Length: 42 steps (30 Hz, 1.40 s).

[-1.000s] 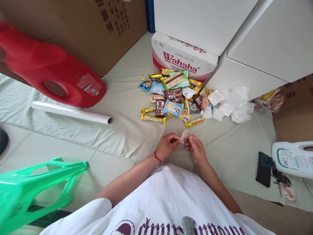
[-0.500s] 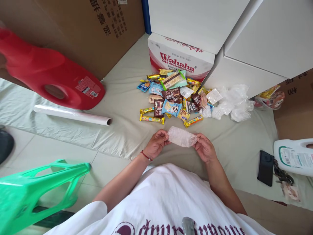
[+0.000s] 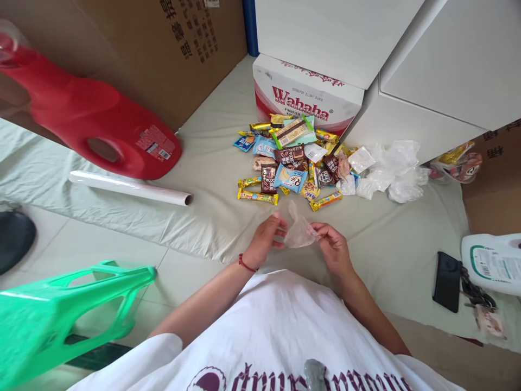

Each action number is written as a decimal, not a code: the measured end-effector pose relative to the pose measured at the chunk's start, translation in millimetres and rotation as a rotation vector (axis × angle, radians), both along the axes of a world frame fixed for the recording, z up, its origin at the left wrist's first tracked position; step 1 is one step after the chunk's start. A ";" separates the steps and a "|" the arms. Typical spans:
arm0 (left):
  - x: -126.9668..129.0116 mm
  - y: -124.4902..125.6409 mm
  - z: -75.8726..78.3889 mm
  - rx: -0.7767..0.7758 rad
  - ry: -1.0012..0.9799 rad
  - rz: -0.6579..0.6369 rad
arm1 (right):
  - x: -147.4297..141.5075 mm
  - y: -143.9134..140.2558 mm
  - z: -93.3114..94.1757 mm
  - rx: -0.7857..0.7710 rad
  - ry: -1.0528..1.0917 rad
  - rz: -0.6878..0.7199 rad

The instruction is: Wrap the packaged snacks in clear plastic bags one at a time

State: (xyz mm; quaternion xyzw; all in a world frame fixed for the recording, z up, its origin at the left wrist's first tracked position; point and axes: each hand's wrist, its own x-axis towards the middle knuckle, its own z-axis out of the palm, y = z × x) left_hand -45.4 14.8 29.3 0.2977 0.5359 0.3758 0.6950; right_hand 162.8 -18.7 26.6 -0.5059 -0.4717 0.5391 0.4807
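Note:
A clear, thin plastic bag (image 3: pixel 299 232) hangs crumpled in front of my body. My right hand (image 3: pixel 334 248) pinches its right corner between thumb and fingertips. Close to the bag's left side is my left hand (image 3: pixel 265 239), fingers apart and slightly curled; whether they touch the plastic is hard to see. Just beyond both hands lies a pile of wrapped snacks, among them a blue packet (image 3: pixel 290 178), a brown cocoa packet (image 3: pixel 268 179) and a yellow stick snack (image 3: pixel 326 201).
Several crumpled clear bags (image 3: pixel 401 168) lie right of the snacks, before a white cabinet (image 3: pixel 415 119). A Wahaba carton (image 3: pixel 307 92) stands behind. On the left are a red detergent jug (image 3: pixel 101 119), a plastic-film roll (image 3: pixel 130 187) and a green stool (image 3: pixel 81 309). A phone (image 3: pixel 446 281) lies right.
The bag was stretched flat between both hands; now it hangs from the right hand, bunched and upright. My left hand has let go of its left end and opened its fingers.

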 end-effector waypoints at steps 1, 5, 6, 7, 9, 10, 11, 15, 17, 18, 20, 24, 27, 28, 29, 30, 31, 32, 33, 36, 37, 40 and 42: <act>3.7 0.8 1.7 -0.018 0.019 -0.050 | -2.3 -1.8 0.8 0.040 -0.037 0.038; 14.2 10.4 -4.9 -0.087 -0.101 0.033 | -5.0 -8.1 -3.4 0.094 -0.075 -0.044; 14.6 12.9 -7.6 -0.123 -0.177 0.096 | -3.2 -9.5 -6.6 0.063 -0.061 -0.106; 14.4 14.7 -9.8 -0.160 -0.245 0.154 | -0.4 -10.9 -10.1 0.005 -0.039 -0.147; 13.2 15.7 -11.7 -0.202 -0.325 0.231 | 6.6 -13.6 -16.2 -0.173 0.021 -0.133; 13.0 14.9 -11.3 -0.200 -0.338 0.251 | 10.2 -14.7 -17.8 -0.256 0.050 -0.103; 13.3 13.4 -10.2 -0.184 -0.337 0.258 | 13.5 -15.2 -18.2 -0.314 0.069 -0.077; 18.5 3.5 -2.2 -0.077 -0.296 0.151 | 18.5 -6.8 -10.9 -0.298 0.087 -0.146; 21.2 -1.3 1.1 -0.041 -0.278 0.053 | 16.2 4.7 -6.5 -0.305 0.133 -0.150; 21.8 -3.2 2.1 -0.028 -0.272 0.008 | 14.4 11.4 -4.9 -0.325 0.166 -0.141; 20.7 -5.2 2.3 -0.014 -0.265 -0.058 | 11.3 24.3 -2.5 -0.365 0.215 -0.138; 8.9 -0.8 -4.8 -0.008 -0.211 -0.023 | 10.9 37.7 2.5 -0.388 0.286 -0.209; -2.7 7.1 -13.0 0.046 -0.089 0.059 | 13.2 35.7 5.5 -0.446 0.360 -0.170; -5.9 9.7 -15.3 0.070 -0.056 0.081 | 13.3 34.0 5.6 -0.465 0.371 -0.153; -8.5 12.0 -17.3 0.092 -0.035 0.103 | 12.9 32.1 5.1 -0.472 0.367 -0.147; -10.5 13.9 -18.9 0.111 -0.024 0.127 | 12.1 30.4 4.1 -0.461 0.344 -0.156; -11.9 15.4 -20.3 0.124 -0.019 0.144 | 10.9 28.9 2.8 -0.431 0.303 -0.183; -12.8 16.5 -21.7 0.133 -0.019 0.157 | 9.5 27.8 1.3 -0.387 0.249 -0.222; -13.4 17.3 -23.1 0.140 -0.020 0.162 | 8.1 27.0 0.0 -0.337 0.195 -0.267; -14.1 18.0 -28.7 0.164 0.006 0.158 | 5.9 26.2 -1.4 -0.239 0.112 -0.363; -14.4 17.8 -30.4 0.179 0.055 0.179 | 5.9 26.2 -0.6 -0.239 0.116 -0.375; -14.2 14.5 -31.2 0.282 0.351 0.337 | 7.1 26.3 4.5 -0.302 0.177 -0.354; -11.6 8.9 -25.8 0.410 0.527 0.418 | 7.4 25.6 8.9 -0.348 0.230 -0.313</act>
